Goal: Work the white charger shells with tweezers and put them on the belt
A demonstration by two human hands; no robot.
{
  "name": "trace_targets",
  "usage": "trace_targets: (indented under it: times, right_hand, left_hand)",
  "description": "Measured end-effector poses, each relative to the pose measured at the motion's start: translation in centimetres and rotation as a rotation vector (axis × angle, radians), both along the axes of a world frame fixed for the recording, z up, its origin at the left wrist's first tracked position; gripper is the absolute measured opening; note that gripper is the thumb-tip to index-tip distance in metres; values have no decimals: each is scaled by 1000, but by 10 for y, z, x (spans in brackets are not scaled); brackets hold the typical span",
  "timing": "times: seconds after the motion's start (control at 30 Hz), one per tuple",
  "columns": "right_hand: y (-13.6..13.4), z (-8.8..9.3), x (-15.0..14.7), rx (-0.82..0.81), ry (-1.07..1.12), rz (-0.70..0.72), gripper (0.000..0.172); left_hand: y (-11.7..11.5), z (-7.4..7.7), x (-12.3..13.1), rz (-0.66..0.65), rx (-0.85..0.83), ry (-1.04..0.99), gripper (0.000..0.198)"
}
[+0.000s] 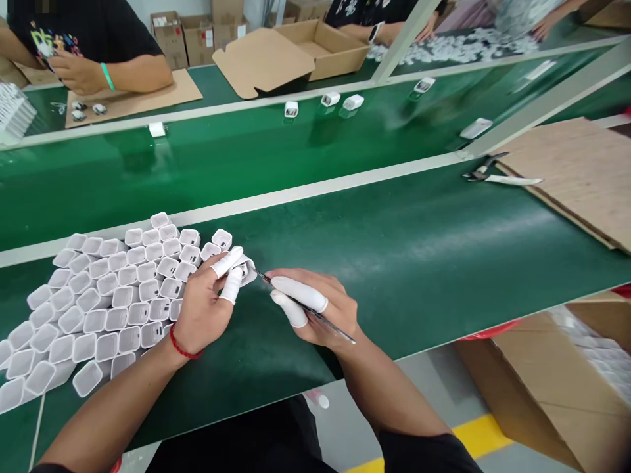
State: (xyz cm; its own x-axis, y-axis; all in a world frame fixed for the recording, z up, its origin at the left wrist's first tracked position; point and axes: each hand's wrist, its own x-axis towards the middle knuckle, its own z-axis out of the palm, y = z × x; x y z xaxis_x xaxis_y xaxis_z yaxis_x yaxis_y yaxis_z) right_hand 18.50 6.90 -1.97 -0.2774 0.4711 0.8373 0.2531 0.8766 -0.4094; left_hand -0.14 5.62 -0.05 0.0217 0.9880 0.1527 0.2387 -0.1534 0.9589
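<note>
while gripping: left hand (204, 305) pinches a white charger shell (245, 269)
right hand (320, 309): closed around thin tool (305, 307), tip at shell

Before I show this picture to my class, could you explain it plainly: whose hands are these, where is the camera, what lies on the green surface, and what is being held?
The camera sits on a person's head, looking down at their own two bare hands, so there is no machine. The left hand pinches a small white charger shell; white finger cots cover its fingertips. The right hand holds a thin metal tool like a pen, its tip at that shell. Beside the left hand, many similar white shells lie packed in rows on the green belt. Further off are an open cardboard box, a wooden board and cutters. Other workers' hands show across the line.
</note>
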Motion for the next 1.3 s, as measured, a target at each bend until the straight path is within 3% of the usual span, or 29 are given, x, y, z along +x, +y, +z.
trace_targets:
  times: [0.17, 0.53, 0.87, 1.3]
  right_hand:
    - [-2, 3, -4, -13, 23, -57, 40]
    - [-4, -2, 4, 25, -113, -8, 40]
    - [-2, -6, 6, 14, -255, 18, 38]
    - [-6, -15, -3, 48, -203, -44, 34]
  left_hand:
    - [0, -5, -1, -13, -20, -3, 32]
    - [2, -11, -2, 60, 45, 61, 32]
    - [0, -7, -1, 45, 71, 110, 30]
    - [-1, -7, -1, 20, 96, 133, 30]
